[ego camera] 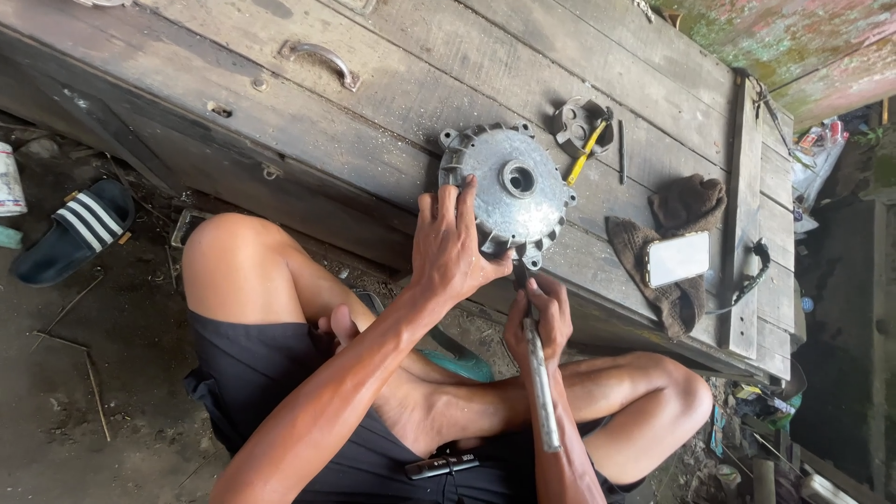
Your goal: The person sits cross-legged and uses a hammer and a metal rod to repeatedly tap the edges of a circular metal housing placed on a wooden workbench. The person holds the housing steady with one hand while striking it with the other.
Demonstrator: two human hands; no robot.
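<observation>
A round grey cast-metal housing point(515, 194) with a central hub and lugs around its rim lies on a worn wooden bench point(392, 84). My left hand point(452, 245) lies flat on its near-left edge, fingers spread over the rim. My right hand point(539, 322) grips a long metal rod-like tool point(539, 383) whose tip meets a lug at the housing's near edge. I sit cross-legged on the ground in front of the bench.
A smaller metal ring part point(581, 123) with a yellow-handled tool point(586, 154) and a thin rod point(622, 149) lie behind the housing. A phone point(678, 258) rests on a brown cloth point(686, 210). A drawer handle point(319, 60), a striped sandal point(77, 231), and a dark tool point(442, 464) on my lap.
</observation>
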